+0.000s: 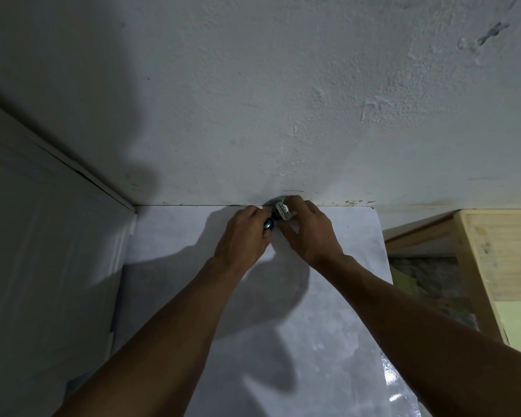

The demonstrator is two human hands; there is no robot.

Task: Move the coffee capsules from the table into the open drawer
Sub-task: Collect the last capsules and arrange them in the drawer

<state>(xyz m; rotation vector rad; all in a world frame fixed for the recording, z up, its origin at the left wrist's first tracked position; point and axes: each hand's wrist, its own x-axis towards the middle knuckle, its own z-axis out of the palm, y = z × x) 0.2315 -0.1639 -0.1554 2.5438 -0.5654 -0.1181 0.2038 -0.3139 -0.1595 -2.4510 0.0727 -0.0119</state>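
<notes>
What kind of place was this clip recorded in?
Probably a plain room at home: a rough whitewashed wall, a white-covered table pushed against it, and unfinished wooden furniture beside it.

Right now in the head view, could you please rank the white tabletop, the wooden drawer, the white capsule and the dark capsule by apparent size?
1. white tabletop
2. wooden drawer, partly cut off by the frame
3. white capsule
4. dark capsule
The capsules are half hidden by the hands, so their order is unsure.

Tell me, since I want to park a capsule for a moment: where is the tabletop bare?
Bare between the forearms and out to the table's right edge. Crowded only at the wall, where the left hand and right hand hold capsules.
</notes>
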